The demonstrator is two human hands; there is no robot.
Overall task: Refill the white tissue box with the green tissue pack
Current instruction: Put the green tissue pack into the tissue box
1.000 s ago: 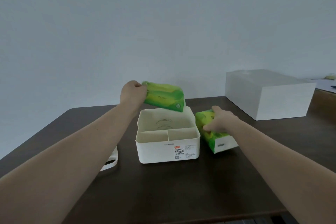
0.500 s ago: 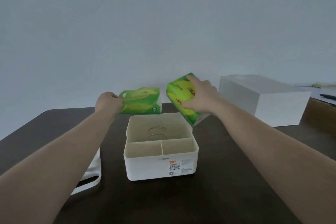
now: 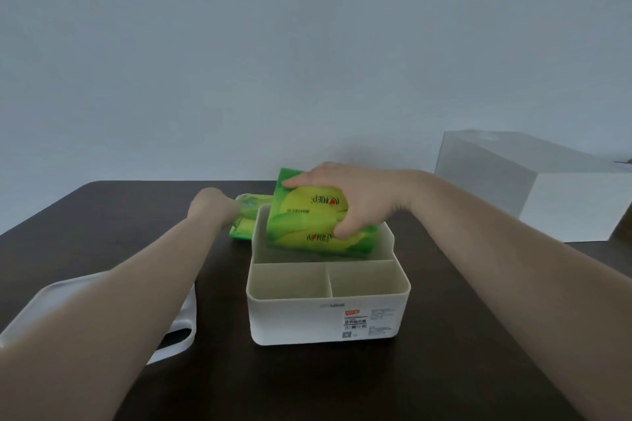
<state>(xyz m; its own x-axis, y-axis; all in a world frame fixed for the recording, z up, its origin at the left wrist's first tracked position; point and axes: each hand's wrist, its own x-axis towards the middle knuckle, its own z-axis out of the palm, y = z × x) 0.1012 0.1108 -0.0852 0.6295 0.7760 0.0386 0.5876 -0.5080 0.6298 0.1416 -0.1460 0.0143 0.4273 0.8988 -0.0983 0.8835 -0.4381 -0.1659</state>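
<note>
The white tissue box [image 3: 307, 318] stands lidless in the middle of the dark table, with two small front compartments and one long rear compartment. My right hand [image 3: 355, 202] grips a green tissue pack [image 3: 307, 222] tilted on edge, its lower part inside the rear compartment. My left hand [image 3: 213, 207] holds a second green pack [image 3: 244, 225] low against the table, just behind and left of the box. The box's rear wall hides part of that pack.
A white lid [image 3: 178, 328] with a slot lies on the table left of the box, partly under my left forearm. A large white box [image 3: 533, 181] stands at the back right. The dark table [image 3: 342, 386] ends at the wall behind.
My right hand has brought its green pack down from above into the box's rear compartment. My left hand has lowered its pack to the table behind the box.
</note>
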